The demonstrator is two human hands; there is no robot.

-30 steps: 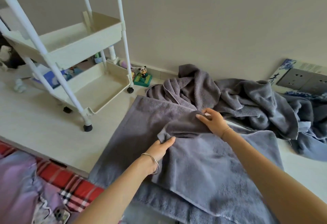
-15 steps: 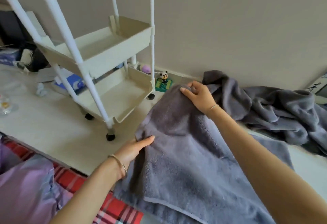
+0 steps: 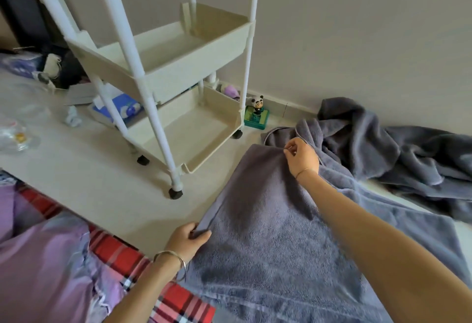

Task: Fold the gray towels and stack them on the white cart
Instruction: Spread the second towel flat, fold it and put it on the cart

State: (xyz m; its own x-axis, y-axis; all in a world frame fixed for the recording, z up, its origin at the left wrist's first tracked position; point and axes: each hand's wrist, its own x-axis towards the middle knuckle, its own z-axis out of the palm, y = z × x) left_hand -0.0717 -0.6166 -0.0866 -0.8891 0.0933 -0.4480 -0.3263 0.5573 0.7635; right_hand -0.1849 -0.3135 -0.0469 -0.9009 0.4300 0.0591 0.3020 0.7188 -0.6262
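The left hand [image 3: 190, 239] grips the near left edge of a gray towel [image 3: 268, 233], thumb on top and fingers curled under the hem. The right hand [image 3: 302, 156] reaches farther out on a nearly straight arm and pinches the towel's far corner between thumb and forefinger, with the other fingers loosely bent. Each wrist wears one bracelet: a silver bangle [image 3: 171, 259] on the left and a thin chain [image 3: 304, 170] on the right.

The towel lies spread on the pale floor [image 3: 89, 169], doubled over itself, with a lower layer showing along its right side. Beyond the right hand, touching the towel's far end, a heap of more gray towels [image 3: 383, 149] lies crumpled against the wall; their number cannot be told.

The white cart [image 3: 178, 67] stands just left of the towel's far end, apart from it. Two of its trays and three black wheels are visible. One small panda figurine [image 3: 256, 112] sits by the cart's far wheel. A blue tissue pack [image 3: 120, 110] lies behind the cart. At the near left are a red plaid cloth [image 3: 122, 253] and lilac fabric [image 3: 38, 271].
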